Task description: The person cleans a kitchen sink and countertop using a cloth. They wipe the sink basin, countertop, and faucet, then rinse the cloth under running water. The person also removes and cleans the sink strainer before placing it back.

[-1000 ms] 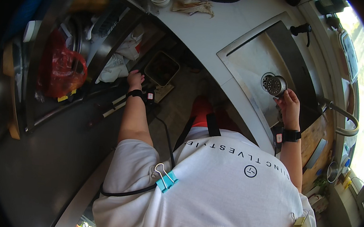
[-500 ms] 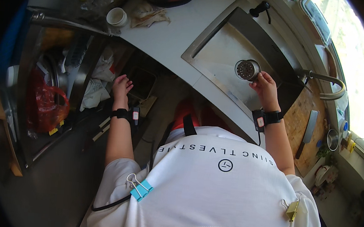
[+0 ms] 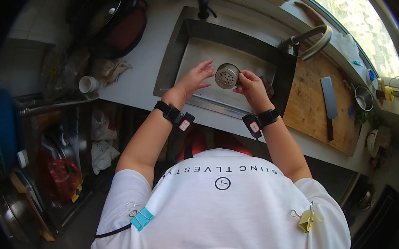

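Note:
A round metal sink strainer (image 3: 226, 76) with a perforated bottom hangs over the stainless sink (image 3: 164, 71). My right hand (image 3: 253, 90) pinches its rim from the right, with the holes facing up toward me. Just left of the strainer, my left hand (image 3: 193, 81) is open, fingers spread and apart from the metal. Beyond my right hand a dark lump (image 3: 266, 87) lies in the sink, partly covered by that hand; its kind is unclear.
A curved faucet (image 3: 316, 44) stands at the sink's far right. The wooden cutting board (image 3: 304, 98) to the right bears a cleaver (image 3: 329, 98). A black soap dispenser (image 3: 203, 8) rises behind the sink. White paper cups (image 3: 88, 84) and a dark lidded pot (image 3: 122, 27) sit on the left counter.
My body has turned to face the sink. My left hand has come up from beside the lower shelves to near the strainer, which my right hand still holds.

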Demonstrator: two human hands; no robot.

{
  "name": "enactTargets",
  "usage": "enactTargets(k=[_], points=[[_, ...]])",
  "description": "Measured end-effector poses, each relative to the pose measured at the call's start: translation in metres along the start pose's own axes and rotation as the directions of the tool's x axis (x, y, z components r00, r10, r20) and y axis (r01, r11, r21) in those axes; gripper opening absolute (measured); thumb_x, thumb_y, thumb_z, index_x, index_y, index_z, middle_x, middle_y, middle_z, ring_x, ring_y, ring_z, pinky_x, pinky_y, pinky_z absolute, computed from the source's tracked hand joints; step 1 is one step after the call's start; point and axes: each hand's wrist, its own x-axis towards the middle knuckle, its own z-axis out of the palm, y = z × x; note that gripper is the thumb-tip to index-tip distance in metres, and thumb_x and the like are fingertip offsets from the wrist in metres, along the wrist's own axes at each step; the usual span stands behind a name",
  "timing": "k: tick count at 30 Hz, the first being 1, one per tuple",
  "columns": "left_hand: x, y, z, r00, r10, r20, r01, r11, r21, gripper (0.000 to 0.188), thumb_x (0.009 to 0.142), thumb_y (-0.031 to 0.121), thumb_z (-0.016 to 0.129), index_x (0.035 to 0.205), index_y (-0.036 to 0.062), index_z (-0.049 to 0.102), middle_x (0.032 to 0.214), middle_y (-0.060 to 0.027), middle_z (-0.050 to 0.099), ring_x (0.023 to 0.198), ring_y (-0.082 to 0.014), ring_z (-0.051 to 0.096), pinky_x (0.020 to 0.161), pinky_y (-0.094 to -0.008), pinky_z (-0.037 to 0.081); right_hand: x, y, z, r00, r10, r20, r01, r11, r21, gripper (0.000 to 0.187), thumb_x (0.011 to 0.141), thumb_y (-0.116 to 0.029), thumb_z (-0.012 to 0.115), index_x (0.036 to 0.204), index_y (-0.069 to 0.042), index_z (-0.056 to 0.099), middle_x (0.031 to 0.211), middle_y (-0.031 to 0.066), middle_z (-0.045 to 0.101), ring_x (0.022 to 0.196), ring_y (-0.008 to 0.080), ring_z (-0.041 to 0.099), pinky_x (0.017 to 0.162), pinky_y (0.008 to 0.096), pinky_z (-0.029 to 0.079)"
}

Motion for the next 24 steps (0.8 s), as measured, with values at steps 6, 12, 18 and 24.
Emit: enactTargets(k=[6, 12, 18, 24], points=[[0.045, -0.008, 0.055, 0.913, -0.139, 0.385, 0.243, 0.940, -0.239, 0.035, 0.096, 0.033, 0.055, 0.121, 0.0084, 0.056, 0.111, -0.0068, 0.064, 0.104, -0.0192, 0.061, 0.092, -0.0366, 0.048, 0.001, -0.006, -0.053, 0.997, 0.061, -0.045, -0.054, 0.989, 0.140, 0.020, 0.096, -0.019, 0.056, 0.109, -0.005, 0.060, 0.085, 0.0016, 0.060, 0.066, 0.0096, 0.057, 0.074, 0.0313, 0.055], [0.085, -0.028, 0.109, 0.932, -0.266, 0.246, 0.340, 0.875, -0.343, 0.024, 0.097, 0.024, 0.053, 0.114, 0.0078, 0.058, 0.109, -0.0097, 0.065, 0.104, -0.0245, 0.061, 0.096, -0.0452, 0.045, 0.041, -0.096, -0.191, 0.253, -0.964, 0.084, -0.107, -0.114, -0.988, 0.038, 0.089, -0.011, 0.054, 0.125, -0.002, 0.051, 0.119, 0.0168, 0.060, 0.102, 0.0386, 0.059, 0.085, 0.0471, 0.048], [0.116, -0.035, 0.150, 0.904, -0.372, 0.213, 0.428, 0.776, -0.464, 0.022, 0.095, 0.021, 0.054, 0.112, 0.0079, 0.058, 0.106, -0.0106, 0.065, 0.104, -0.0280, 0.060, 0.098, -0.0513, 0.041, 0.040, -0.086, -0.230, 0.779, -0.540, -0.317, -0.317, 0.097, -0.943, 0.036, 0.090, -0.018, 0.053, 0.124, -0.006, 0.048, 0.110, 0.0197, 0.064, 0.104, 0.0405, 0.059, 0.087, 0.0486, 0.047], [0.129, -0.048, 0.161, 0.879, -0.446, 0.169, 0.471, 0.757, -0.454, 0.019, 0.092, 0.017, 0.056, 0.109, 0.0068, 0.057, 0.106, -0.0114, 0.062, 0.104, -0.0282, 0.058, 0.097, -0.0522, 0.043, 0.032, -0.088, -0.225, 0.808, -0.524, -0.270, -0.232, 0.137, -0.963, 0.032, 0.091, -0.024, 0.054, 0.117, -0.007, 0.054, 0.109, 0.0185, 0.064, 0.104, 0.0380, 0.059, 0.086, 0.0482, 0.048]])
